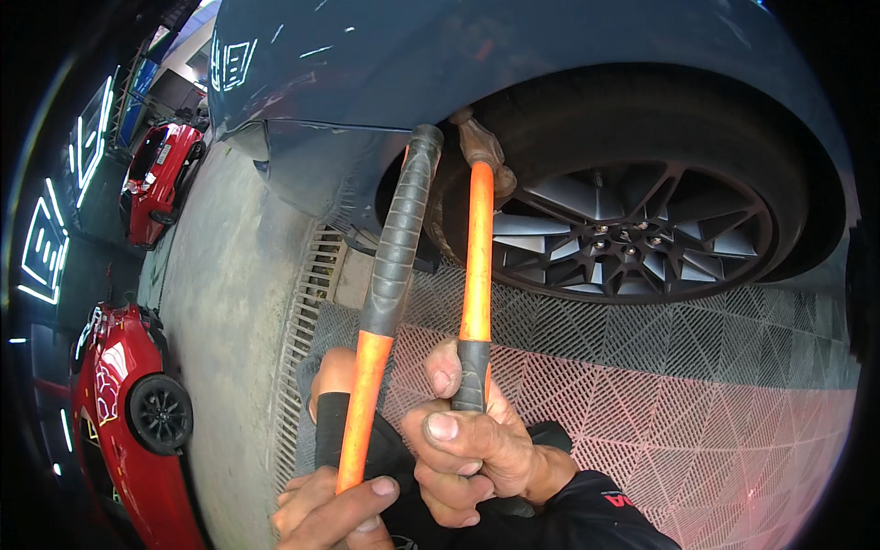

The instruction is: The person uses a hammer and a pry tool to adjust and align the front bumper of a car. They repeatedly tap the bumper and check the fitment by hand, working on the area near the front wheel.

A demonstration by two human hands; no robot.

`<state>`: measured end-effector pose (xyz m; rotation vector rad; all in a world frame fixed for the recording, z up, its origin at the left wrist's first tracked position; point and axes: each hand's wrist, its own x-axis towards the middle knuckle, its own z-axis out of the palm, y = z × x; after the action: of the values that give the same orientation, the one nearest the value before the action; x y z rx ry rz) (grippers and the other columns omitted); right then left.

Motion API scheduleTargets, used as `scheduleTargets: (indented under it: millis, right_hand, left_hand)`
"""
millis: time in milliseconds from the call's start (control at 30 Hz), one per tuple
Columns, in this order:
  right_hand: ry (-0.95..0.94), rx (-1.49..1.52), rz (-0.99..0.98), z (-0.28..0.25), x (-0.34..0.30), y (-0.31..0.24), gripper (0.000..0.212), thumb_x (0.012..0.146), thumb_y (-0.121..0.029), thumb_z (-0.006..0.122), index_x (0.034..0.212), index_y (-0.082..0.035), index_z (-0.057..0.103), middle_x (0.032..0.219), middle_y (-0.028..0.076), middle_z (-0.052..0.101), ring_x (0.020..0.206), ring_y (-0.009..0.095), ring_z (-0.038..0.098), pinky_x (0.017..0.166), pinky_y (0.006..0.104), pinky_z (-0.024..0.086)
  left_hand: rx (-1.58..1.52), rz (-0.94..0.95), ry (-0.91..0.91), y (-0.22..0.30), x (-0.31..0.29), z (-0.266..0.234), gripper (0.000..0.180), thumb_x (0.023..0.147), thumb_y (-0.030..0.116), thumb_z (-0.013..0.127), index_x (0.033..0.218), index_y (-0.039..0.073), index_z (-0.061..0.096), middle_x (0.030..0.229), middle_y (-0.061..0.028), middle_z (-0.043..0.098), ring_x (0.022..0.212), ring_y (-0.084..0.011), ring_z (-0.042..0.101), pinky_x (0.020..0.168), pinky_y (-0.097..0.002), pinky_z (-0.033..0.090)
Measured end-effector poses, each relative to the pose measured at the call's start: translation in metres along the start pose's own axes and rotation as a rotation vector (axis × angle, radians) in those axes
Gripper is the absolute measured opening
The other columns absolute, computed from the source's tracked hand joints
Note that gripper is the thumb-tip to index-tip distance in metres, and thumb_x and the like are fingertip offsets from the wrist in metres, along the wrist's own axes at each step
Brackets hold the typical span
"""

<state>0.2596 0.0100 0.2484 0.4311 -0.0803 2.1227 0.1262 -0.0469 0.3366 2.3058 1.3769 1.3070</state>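
Note:
My right hand [477,449] is closed round the black grip of a hammer [478,247] with an orange shaft. Its worn metal head points up, in front of the tyre [724,101] and the edge of the wheel arch; whether it touches either, I cannot tell. In my left hand [335,513] is a second tool [365,385], gripped low on its orange shaft. The ribbed black handle of that tool slants up towards the bumper edge, and its other end is hidden by my hand. Both tools are before a blue-grey car [385,64], whose bumper corner [284,165] has an open seam.
The dark multi-spoke wheel [632,234] stands above grey and red slatted floor tiles [642,403]. A drain grate [307,302] runs along the concrete floor [220,275]. Two red cars, one nearer [128,403] and one farther [160,179], are at the left.

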Motion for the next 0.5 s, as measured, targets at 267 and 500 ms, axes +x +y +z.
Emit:
scheduleTargets:
  millis: [267, 500]
  right_hand:
    - [0.027, -0.022, -0.004, 0.003, 0.002, 0.001, 0.018, 0.109, -0.011, 0.043, 0.12, -0.018, 0.03, 0.072, 0.004, 0.04, 0.037, 0.007, 0.034, 0.029, 0.0286, 0.04]
    - [0.044, -0.022, -0.013, 0.002, 0.003, 0.003, 0.02, 0.108, -0.009, 0.044, 0.12, -0.016, 0.03, 0.075, 0.006, 0.04, 0.037, 0.007, 0.037, 0.029, 0.0277, 0.041]
  left_hand:
    - [-0.024, -0.03, -0.057, 0.0, 0.001, -0.004, 0.023, 0.099, 0.002, 0.053, 0.108, 0.0, 0.073, 0.074, -0.0142, 0.066, 0.058, -0.0204, 0.058, 0.056, -0.031, 0.046]
    - [-0.016, -0.004, -0.011, -0.008, -0.005, 0.002, 0.02, 0.102, 0.009, 0.055, 0.109, 0.0, 0.072, 0.074, -0.0132, 0.066, 0.059, -0.0205, 0.058, 0.056, -0.0317, 0.046]
